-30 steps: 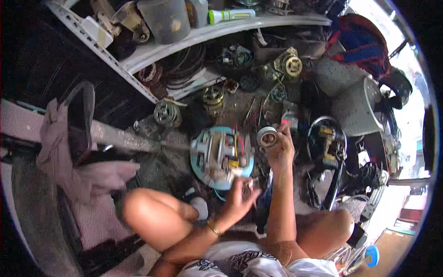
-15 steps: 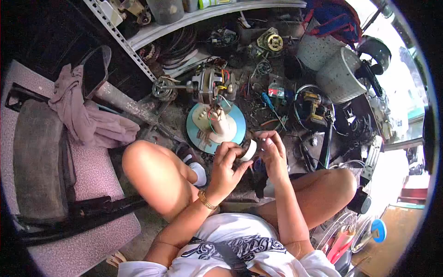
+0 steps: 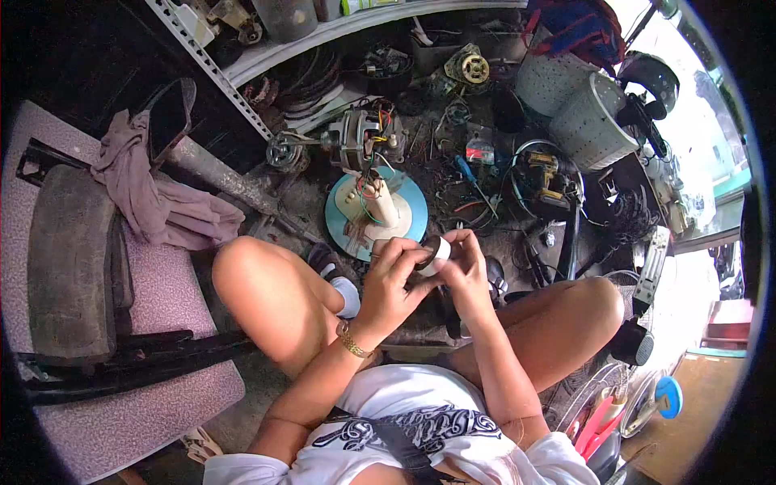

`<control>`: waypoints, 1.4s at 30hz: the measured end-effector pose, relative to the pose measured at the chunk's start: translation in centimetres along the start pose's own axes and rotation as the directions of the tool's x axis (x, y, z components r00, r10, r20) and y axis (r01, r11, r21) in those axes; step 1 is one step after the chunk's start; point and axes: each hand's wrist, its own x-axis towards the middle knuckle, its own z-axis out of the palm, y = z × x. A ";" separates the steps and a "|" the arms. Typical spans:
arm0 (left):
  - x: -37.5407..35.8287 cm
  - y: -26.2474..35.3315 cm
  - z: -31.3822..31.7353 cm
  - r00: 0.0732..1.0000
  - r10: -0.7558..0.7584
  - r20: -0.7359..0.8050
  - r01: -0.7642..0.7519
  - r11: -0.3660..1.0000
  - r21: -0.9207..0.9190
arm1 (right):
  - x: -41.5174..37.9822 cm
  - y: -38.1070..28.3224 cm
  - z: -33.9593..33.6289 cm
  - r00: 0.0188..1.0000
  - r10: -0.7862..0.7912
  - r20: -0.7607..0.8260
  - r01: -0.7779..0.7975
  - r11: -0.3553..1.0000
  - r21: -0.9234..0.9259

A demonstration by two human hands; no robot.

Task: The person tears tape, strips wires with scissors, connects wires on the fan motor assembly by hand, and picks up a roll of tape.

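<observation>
This looks like a cramped repair workshop: an exposed fan motor (image 3: 357, 139) on its round base (image 3: 414, 212) stands on the grimy floor, a power drill (image 3: 546, 179) lies at centre right, and a metal shelf (image 3: 323, 47) holds parts along the top.

Single head-worn view — looking forward and down, hands (image 3: 391, 279) close, shelf (image 3: 356, 39) farther off.
</observation>
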 end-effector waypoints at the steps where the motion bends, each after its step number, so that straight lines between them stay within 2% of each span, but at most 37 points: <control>1: 0.1 -0.1 -0.1 1.000 0.000 0.001 0.000 1.000 0.000 | 0.1 -0.1 0.2 0.997 0.075 -0.007 -0.073 0.988 0.137; 2: 0.3 -0.2 -0.3 1.000 -0.003 0.016 0.003 1.000 -0.018 | 0.1 -0.2 0.4 0.989 0.149 -0.005 -0.142 0.952 0.271; 4: 0.4 -0.8 -0.4 0.999 -0.006 0.031 0.007 0.999 -0.037 | 0.3 -0.3 0.6 0.988 0.157 0.012 -0.155 0.956 0.247; 6: 0.3 -1.7 -0.2 0.995 0.032 0.094 -0.009 0.972 -0.235 | 0.9 -0.3 0.7 0.977 0.206 0.054 -0.210 0.884 0.417; 7: 0.1 -1.8 -0.1 0.995 0.031 0.096 -0.007 0.972 -0.236 | 1.5 0.7 0.7 0.973 0.231 -0.016 -0.206 0.896 0.394; 8: -0.1 -1.8 0.0 0.995 -0.007 0.102 0.034 0.963 -0.266 | 2.0 1.3 0.4 0.973 0.231 -0.017 -0.206 0.895 0.396; 10: -0.1 -1.9 -0.1 0.993 -0.044 0.108 0.074 0.953 -0.294 | 2.8 2.2 -0.3 0.964 0.263 0.045 -0.265 0.924 0.274; 12: 0.1 -2.1 -0.4 0.990 -0.077 0.120 0.109 0.950 -0.293 | 2.9 2.7 -0.4 0.977 0.211 0.017 -0.209 0.950 0.233; 14: 0.6 -2.1 -0.6 0.993 -0.091 0.073 0.106 0.964 -0.242 | 2.5 1.8 -0.5 0.992 0.097 -0.076 -0.080 0.977 0.198; 16: 0.7 -2.1 -0.8 0.993 -0.082 0.081 0.094 0.985 -0.148 | 2.0 0.9 0.2 0.989 0.127 -0.077 -0.108 0.971 0.215; 18: 0.9 -2.1 -0.8 0.990 -0.077 0.121 0.093 0.986 -0.135 | 1.8 0.6 0.3 0.998 0.061 0.023 -0.059 0.996 -0.069; 19: 1.1 -2.2 -0.8 0.986 -0.062 0.156 0.082 0.989 -0.123 | 2.3 1.6 -0.1 0.997 0.082 0.010 -0.082 0.996 0.026; 20: 1.2 -2.3 -0.7 0.986 -0.061 0.156 0.081 0.989 -0.124 | 2.4 1.8 -0.3 0.997 0.081 0.008 -0.081 0.996 0.025; 22: 1.3 -2.4 -0.6 0.993 0.021 0.117 0.006 0.975 -0.224 | 2.5 1.6 -0.1 0.947 0.320 -0.006 -0.293 0.873 0.390; 23: 1.2 -2.6 -0.6 0.993 0.020 0.117 0.007 0.975 -0.222 | 2.3 1.2 -0.1 0.945 0.316 0.081 -0.321 0.858 0.402; 27: 1.0 -3.0 -1.1 0.983 -0.033 0.180 0.088 0.948 -0.307 | 2.1 1.0 -0.1 0.946 0.287 0.149 -0.322 0.869 0.376; 29: 1.1 -3.1 -1.4 0.978 -0.032 0.207 0.100 0.941 -0.324 | 2.0 0.4 0.4 0.989 0.144 0.018 -0.145 0.975 0.170; 30: 1.1 -3.2 -1.5 0.977 -0.028 0.212 0.099 0.938 -0.333 | 2.0 0.3 0.0 0.990 0.142 0.017 -0.143 0.975 0.171; 32: 1.3 -3.2 -1.8 0.976 -0.025 0.215 0.099 0.935 -0.340 | 1.8 -0.1 -0.9 0.995 -0.018 0.099 0.019 1.000 -0.014; 33: 1.4 -3.0 -1.9 0.973 -0.026 0.230 0.107 0.932 -0.346 | 1.6 -0.7 -0.6 0.995 0.005 0.103 -0.013 0.997 0.077; 34: 1.5 -2.8 -2.0 0.969 -0.026 0.246 0.115 0.928 -0.355 | 1.4 -0.8 -0.4 0.995 0.006 0.100 -0.014 0.997 0.076; 35: 1.6 -2.5 -2.1 0.968 -0.023 0.248 0.113 0.927 -0.357 | 1.3 -0.8 -0.2 0.995 -0.053 0.082 0.056 0.998 -0.029; 36: 1.8 -2.2 -2.2 0.963 -0.030 0.266 0.117 0.942 -0.315 | 1.3 -0.9 -0.2 0.991 -0.115 0.071 0.124 0.983 -0.137; 37: 1.9 -2.0 -2.3 0.959 -0.040 0.282 0.120 0.955 -0.271 | 1.8 -0.5 -0.6 0.952 -0.288 0.107 0.307 0.902 -0.304; 38: 1.9 -2.2 -2.5 0.959 -0.039 0.281 0.119 0.954 -0.274 | 1.9 -1.0 -1.1 0.952 -0.288 0.107 0.307 0.901 -0.307; 40: 2.2 -2.9 -3.4 0.923 0.034 0.383 0.075 0.961 -0.268 | 1.7 -2.8 -1.3 0.902 -0.307 0.303 0.426 0.743 -0.516; 41: 2.4 -3.1 -3.7 0.871 0.055 0.488 0.120 0.940 -0.319 | 1.4 -3.7 -1.0 0.905 -0.289 0.312 0.417 0.741 -0.526; 42: 2.5 -3.2 -3.9 0.870 0.053 0.489 0.123 0.939 -0.320 | 1.3 -4.3 -0.8 0.907 -0.286 0.310 0.414 0.742 -0.527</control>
